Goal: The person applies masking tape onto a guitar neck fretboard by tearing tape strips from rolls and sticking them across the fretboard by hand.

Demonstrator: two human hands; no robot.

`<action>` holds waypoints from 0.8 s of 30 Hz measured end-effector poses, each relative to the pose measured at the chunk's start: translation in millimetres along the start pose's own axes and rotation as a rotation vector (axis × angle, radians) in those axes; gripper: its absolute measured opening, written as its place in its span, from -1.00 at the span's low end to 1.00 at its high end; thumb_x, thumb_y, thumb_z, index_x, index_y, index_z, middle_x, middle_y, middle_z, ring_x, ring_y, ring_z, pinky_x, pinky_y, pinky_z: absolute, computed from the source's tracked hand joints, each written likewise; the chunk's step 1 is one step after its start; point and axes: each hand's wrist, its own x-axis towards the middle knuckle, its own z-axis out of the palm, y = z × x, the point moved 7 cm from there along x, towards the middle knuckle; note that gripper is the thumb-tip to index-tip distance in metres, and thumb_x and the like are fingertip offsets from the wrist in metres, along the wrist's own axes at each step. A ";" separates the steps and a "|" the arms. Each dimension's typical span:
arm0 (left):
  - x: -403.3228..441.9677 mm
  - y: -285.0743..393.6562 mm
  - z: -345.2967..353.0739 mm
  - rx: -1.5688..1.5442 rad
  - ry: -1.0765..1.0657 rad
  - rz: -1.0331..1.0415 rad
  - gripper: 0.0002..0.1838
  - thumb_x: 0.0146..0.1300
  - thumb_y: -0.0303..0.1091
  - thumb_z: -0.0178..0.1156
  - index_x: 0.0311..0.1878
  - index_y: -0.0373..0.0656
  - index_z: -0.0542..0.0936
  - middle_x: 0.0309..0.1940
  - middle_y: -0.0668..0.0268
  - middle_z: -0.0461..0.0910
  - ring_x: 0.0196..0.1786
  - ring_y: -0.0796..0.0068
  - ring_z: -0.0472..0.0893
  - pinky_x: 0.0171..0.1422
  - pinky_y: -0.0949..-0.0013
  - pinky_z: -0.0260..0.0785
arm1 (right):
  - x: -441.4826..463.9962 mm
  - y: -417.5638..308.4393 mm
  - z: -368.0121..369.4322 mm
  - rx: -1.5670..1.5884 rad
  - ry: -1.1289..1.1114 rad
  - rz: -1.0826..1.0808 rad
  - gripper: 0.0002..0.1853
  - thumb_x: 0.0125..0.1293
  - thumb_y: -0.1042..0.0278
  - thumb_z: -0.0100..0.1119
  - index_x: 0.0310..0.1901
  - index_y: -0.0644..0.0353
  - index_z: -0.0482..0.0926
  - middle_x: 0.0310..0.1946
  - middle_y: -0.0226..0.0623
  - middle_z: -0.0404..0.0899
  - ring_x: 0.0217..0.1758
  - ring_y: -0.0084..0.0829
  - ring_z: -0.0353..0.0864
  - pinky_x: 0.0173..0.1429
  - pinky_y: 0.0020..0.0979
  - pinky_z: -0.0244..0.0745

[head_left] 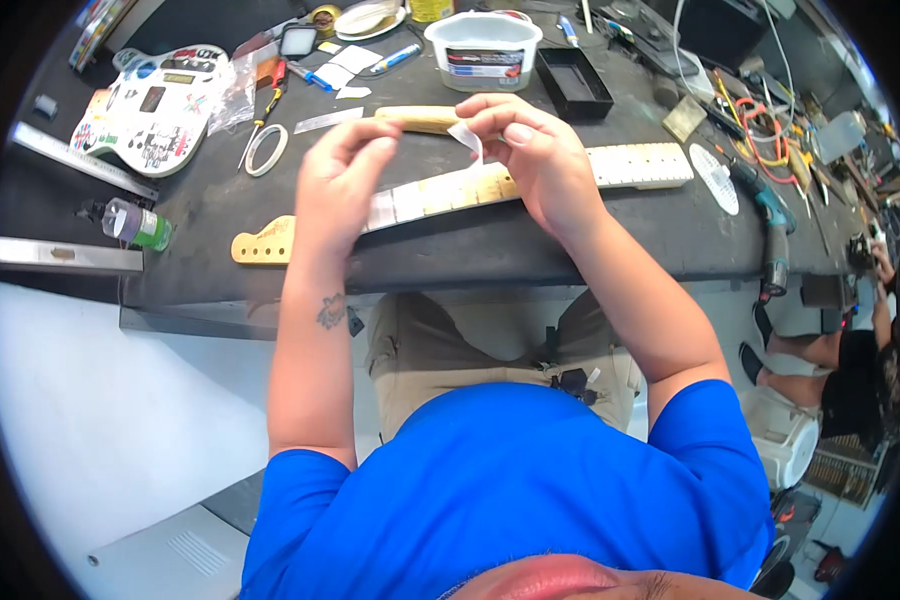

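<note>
A guitar neck (440, 192) lies across the bench under my hands, headstock to the left, with pale strips along part of its fretboard. My right hand (542, 165), above the neck, pinches a short whitish strip of tape (467, 140) that hangs from the fingers. My left hand (338, 185) is raised over the headstock side of the neck, fingers curled in a pinch; anything between them is too small to make out. Just behind both hands rests a yellowish wooden piece (415, 120), partly covered by the fingers.
A tape roll (265, 150), a screwdriver (268, 102) and a stickered white guitar body (155, 110) lie left. Behind stand a plastic tub (483, 55) and a black tray (574, 83). A power drill (770, 225) sits right. Another person (850, 370) is at far right.
</note>
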 end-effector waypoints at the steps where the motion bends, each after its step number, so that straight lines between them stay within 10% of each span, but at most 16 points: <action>1: -0.9 5.5 11.9 -0.028 -0.068 0.016 -0.83 0.62 -0.40 0.37 0.07 -0.31 0.82 0.23 0.21 0.84 0.31 0.45 0.71 0.52 0.27 0.49 | -2.0 0.8 6.7 0.076 0.015 0.037 -0.44 0.59 -0.01 0.24 0.17 0.47 0.78 0.47 -0.06 0.61 0.36 -0.31 0.64 0.50 -0.18 0.50; 8: -7.6 15.7 29.3 -0.021 -0.183 0.012 -0.81 0.60 -0.32 0.42 -0.05 -0.27 0.82 0.43 0.09 0.71 0.41 0.31 0.65 0.58 0.16 0.47 | -13.1 14.3 30.9 0.196 -0.005 0.056 -0.57 0.63 0.13 0.28 0.16 0.41 0.81 0.45 -0.16 0.63 0.40 -0.32 0.65 0.45 -0.20 0.55; 12: 1.1 7.8 15.0 0.273 -0.226 0.057 -0.78 0.64 -0.29 0.35 -0.03 -0.27 0.79 0.43 0.21 0.71 0.37 0.43 0.65 0.53 0.23 0.48 | -20.9 -1.6 25.6 -0.476 0.158 -0.103 -0.60 0.56 0.33 0.37 0.31 0.33 0.76 0.41 -0.20 0.65 0.37 -0.39 0.65 0.47 -0.25 0.57; 16: 13.3 -30.4 8.9 0.215 -0.426 -0.210 -0.73 0.67 -0.25 0.30 0.04 -0.30 0.79 0.43 0.24 0.73 0.33 0.47 0.66 0.50 0.23 0.51 | -17.1 -18.0 56.0 -1.137 -0.130 -0.273 -0.57 0.26 0.54 0.51 0.19 0.17 0.78 0.26 -0.16 0.72 0.37 -0.01 0.68 0.45 -0.07 0.63; 24: 16.8 -45.0 16.4 0.450 -0.432 -0.149 -0.61 0.65 -0.28 0.24 0.31 -0.36 0.77 0.26 0.06 0.82 0.36 0.23 0.76 0.52 0.17 0.55 | -33.3 5.5 61.5 -1.237 -0.112 -0.397 -0.77 0.21 0.51 0.65 -0.12 0.01 0.88 0.08 -0.37 0.80 0.20 -0.10 0.70 0.25 -0.07 0.68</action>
